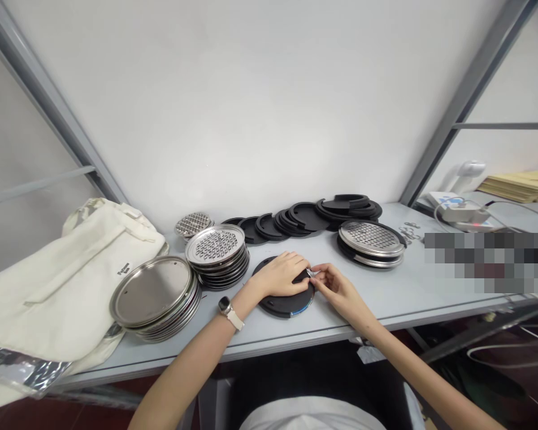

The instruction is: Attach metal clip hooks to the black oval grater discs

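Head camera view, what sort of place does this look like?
Probably a small assembly workshop. The workbench carries repeated parts: a stack of flat metal discs, a stack topped by a grater-like plate, and a row of black discs along the back.

Base disc (278, 306) on tabletop (412, 292), under left hand (283, 275); right hand (338, 289) at its right edge. Left of disc: grater-disc stack (215, 245); farther left: plate stack (155, 292), then bag (89, 263). Behind disc: overlapping trays (307, 216), then wall (269, 119). Right and behind disc: stacked grater discs (371, 237); farther right: metal pieces (407, 232).
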`<state>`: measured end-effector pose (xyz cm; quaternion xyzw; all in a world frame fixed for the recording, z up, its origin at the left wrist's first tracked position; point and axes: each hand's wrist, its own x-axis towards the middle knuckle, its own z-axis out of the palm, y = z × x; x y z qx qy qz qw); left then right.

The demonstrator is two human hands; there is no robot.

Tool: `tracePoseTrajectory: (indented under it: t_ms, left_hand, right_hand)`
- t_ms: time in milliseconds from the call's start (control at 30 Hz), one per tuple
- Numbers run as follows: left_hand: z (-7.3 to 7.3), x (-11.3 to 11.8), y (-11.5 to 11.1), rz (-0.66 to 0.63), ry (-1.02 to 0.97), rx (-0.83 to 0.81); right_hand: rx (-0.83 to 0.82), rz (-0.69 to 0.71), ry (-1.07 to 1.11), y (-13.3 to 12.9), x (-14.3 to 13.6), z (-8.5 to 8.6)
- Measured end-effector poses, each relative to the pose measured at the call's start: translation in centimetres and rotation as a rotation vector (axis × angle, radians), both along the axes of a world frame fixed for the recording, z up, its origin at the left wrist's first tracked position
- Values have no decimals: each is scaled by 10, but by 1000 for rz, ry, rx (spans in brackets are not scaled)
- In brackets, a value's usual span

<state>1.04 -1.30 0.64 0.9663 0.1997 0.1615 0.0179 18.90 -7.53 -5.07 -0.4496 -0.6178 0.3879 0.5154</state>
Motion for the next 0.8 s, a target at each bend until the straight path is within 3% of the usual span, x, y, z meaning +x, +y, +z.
tracePoseTrajectory:
  t_ms: [267,600,800]
  left_hand:
    - [-1,0,0,-6,-3,13]
    - [3,1,-3,3,-6,3]
    - [6,0,-5,-23,-17,1]
  right_hand:
    - [26,3,-61,-1,-1,4]
    - [38,-158,-209,-8,-4,11]
    - [13,-145,-222,-6,-5,12]
